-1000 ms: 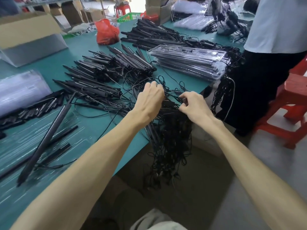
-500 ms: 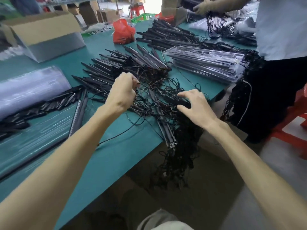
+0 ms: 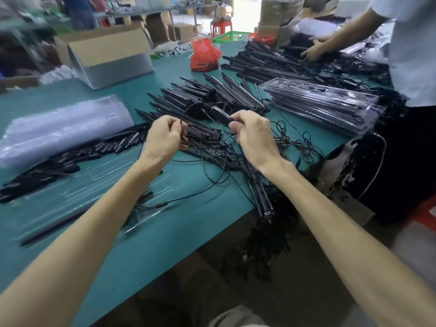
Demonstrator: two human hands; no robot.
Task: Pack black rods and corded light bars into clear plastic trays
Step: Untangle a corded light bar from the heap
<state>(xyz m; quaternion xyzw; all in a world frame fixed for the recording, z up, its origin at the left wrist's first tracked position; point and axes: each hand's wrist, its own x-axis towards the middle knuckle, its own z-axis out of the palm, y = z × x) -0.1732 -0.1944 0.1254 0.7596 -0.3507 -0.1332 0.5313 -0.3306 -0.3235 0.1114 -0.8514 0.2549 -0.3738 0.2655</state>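
Left grip [image 3: 164, 138]: clamped on the thin cord [image 3: 181, 123], centre of frame.
Right grip [image 3: 253, 138]: clamped round the black inline box [image 3: 219, 113].
Advice: lift slowly, clear of the tangle [image 3: 212, 156].

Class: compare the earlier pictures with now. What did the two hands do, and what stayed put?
Both hands rose from the cord tangle. The left hand now pinches a thin cord; the right hand, open on the tangle before, grips a black inline box. The tray stack, rod pile and red bag stayed put.
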